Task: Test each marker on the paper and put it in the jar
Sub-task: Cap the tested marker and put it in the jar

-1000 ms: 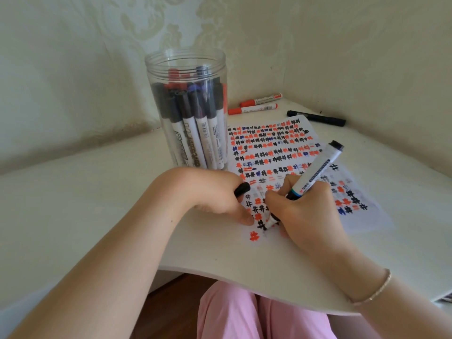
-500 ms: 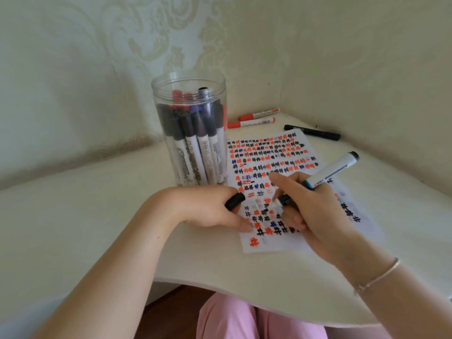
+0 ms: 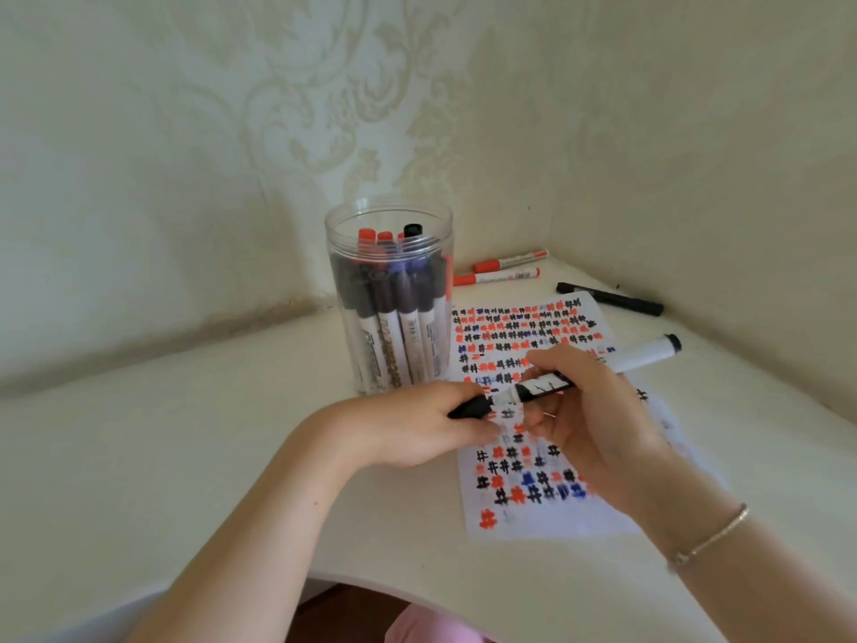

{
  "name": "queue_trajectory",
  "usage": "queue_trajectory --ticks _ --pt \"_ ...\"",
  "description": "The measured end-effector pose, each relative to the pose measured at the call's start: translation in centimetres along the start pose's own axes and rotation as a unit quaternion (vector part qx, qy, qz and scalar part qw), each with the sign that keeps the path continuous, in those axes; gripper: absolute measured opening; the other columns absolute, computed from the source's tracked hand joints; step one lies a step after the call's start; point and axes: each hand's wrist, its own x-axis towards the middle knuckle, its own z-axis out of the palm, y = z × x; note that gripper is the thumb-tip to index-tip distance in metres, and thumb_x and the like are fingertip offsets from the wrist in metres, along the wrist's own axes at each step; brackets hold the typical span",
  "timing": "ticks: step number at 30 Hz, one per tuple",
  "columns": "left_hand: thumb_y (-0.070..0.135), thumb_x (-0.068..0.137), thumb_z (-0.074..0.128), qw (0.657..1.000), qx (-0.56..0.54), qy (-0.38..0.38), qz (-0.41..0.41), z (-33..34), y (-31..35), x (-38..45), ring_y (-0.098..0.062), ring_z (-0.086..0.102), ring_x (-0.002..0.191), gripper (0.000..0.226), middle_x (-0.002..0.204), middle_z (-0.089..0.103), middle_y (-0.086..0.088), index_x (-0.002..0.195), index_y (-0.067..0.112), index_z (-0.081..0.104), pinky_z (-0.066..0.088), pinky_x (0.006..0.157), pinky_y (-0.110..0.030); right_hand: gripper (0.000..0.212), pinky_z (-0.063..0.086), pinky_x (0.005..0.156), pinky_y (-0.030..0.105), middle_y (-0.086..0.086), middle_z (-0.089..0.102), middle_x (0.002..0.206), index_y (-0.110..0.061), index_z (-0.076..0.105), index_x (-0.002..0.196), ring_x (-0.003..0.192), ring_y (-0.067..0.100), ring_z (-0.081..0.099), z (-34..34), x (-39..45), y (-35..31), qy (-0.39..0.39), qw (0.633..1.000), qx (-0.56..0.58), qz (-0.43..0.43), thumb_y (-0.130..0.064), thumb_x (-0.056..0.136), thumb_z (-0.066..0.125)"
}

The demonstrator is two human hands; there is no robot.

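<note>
Change: marker (image 3: 598, 369) lifted off paper (image 3: 533, 517), tip now meeting cap (image 3: 470, 407).
Axis: tip toward 8 o'clock, tail 2 o'clock.
Grip: right hand (image 3: 589, 420) grips barrel; left hand (image 3: 417, 424) pinches cap.

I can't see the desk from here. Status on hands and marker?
Left hand grips black cap. Right hand holds marker over paper, tip at cap. Jar open behind, nothing in the way.

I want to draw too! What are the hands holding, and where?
Right hand holds the marker mid-barrel; left hand grips its black cap.
</note>
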Motion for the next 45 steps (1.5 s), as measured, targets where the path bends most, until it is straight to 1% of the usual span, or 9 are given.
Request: queue_trajectory --ticks 9,14,18,20,24,31,37,41,45 --pt "0.034 0.099 0.046 1.000 0.006 0.022 0.016 0.0 1.3 -0.1 -0.008 0.045 0.070 0.020 0.076 0.049 0.008 0.104 0.016 0.054 0.037 0.069 -0.026 0.012 0.043 0.038 0.021 0.012 0.057 0.062 -0.001 0.057 0.082 0.039 0.015 0.049 -0.2 0.8 -0.4 -0.064 0.998 -0.018 -0.010 -0.010 0.086 0.064" --pt "0.036 0.095 0.051 0.997 -0.037 0.056 0.032 -0.1 1.5 0.0 -0.022 0.060 0.103 0.025 0.109 0.064 -0.008 0.114 0.022 0.057 0.045 0.096 -0.044 0.024 0.048 0.045 0.026 0.015 0.063 0.070 -0.002 0.061 0.069 0.042 0.020 0.052 0.3 0.5 -1.2 -0.093 0.996 0.007 0.015 -0.023 0.078 0.066" --pt "0.043 0.088 0.057 0.981 -0.157 0.095 0.069 0.0 1.7 0.0 -0.013 0.061 0.088 0.034 0.094 0.067 -0.006 0.108 0.017 0.064 0.046 0.089 -0.033 0.037 0.038 0.049 0.028 0.011 0.056 0.060 -0.008 0.053 0.060 0.047 0.021 0.046 0.8 0.6 -2.0 -0.063 0.998 0.013 0.027 -0.034 0.087 0.056" --pt "0.044 0.094 0.052 0.965 -0.183 0.165 0.093 0.3 2.7 0.1 -0.002 0.049 0.057 0.032 0.056 0.052 0.011 0.082 0.018 0.067 0.037 0.062 -0.013 0.033 0.019 0.053 0.032 0.005 0.044 0.049 -0.008 0.047 0.066 0.043 0.017 0.034 1.1 0.8 -1.9 -0.044 0.999 -0.021 0.011 -0.031 0.089 0.053" --pt "0.043 0.094 0.051 0.902 -0.170 0.394 0.046 1.1 4.3 1.2 -0.008 0.031 0.035 0.058 0.032 0.029 0.007 0.041 0.021 0.042 0.025 0.043 -0.015 0.019 0.014 0.047 0.030 0.006 0.031 0.045 -0.006 0.052 0.076 0.039 0.016 0.017 2.5 0.4 -1.4 -0.064 0.997 -0.041 -0.004 -0.021 0.087 0.048" --pt "0.021 0.098 0.046 0.864 -0.225 0.448 0.038 1.1 6.0 1.8 -0.008 0.025 0.035 0.055 0.035 0.025 0.007 0.045 0.012 0.037 0.022 0.040 -0.017 0.024 0.019 0.039 0.019 0.002 0.022 0.037 -0.009 0.040 0.063 0.035 0.012 0.017 3.8 0.0 -3.0 -0.045 0.993 -0.027 -0.108 -0.001 0.085 0.036" --pt "0.043 0.098 0.037 0.892 -0.022 0.440 0.104 -0.3 9.3 -1.8 -0.006 0.051 0.048 0.042 0.047 0.052 0.011 0.065 0.027 0.055 0.037 0.050 -0.015 0.036 0.021 0.035 0.018 0.000 0.021 0.036 -0.014 0.038 0.044 0.034 0.012 0.017 4.3 -0.2 -5.6 -0.101 0.991 0.063 -0.061 -0.022 0.075 0.054" --pt "0.044 0.093 0.045 0.825 0.129 0.517 0.189 -3.7 10.2 -4.0 -0.006 0.055 0.049 0.018 0.060 0.059 0.007 0.096 0.026 0.046 0.040 0.044 -0.020 0.040 0.026 0.036 0.022 -0.003 0.029 0.043 -0.016 0.046 0.060 0.036 0.011 0.020 5.0 1.5 -7.0 -0.108 0.984 0.134 -0.045 -0.047 0.080 0.063" --pt "0.023 0.089 0.062 0.742 0.060 0.643 0.181 -8.8 9.6 -6.0 -0.011 0.046 0.046 0.012 0.054 0.052 0.003 0.083 0.017 0.054 0.036 0.043 -0.019 0.029 0.027 0.041 0.023 0.001 0.044 0.053 -0.014 0.053 0.091 0.039 0.011 0.026 4.2 3.3 -6.9 -0.015 0.996 0.071 -0.053 -0.043 0.089 0.059"
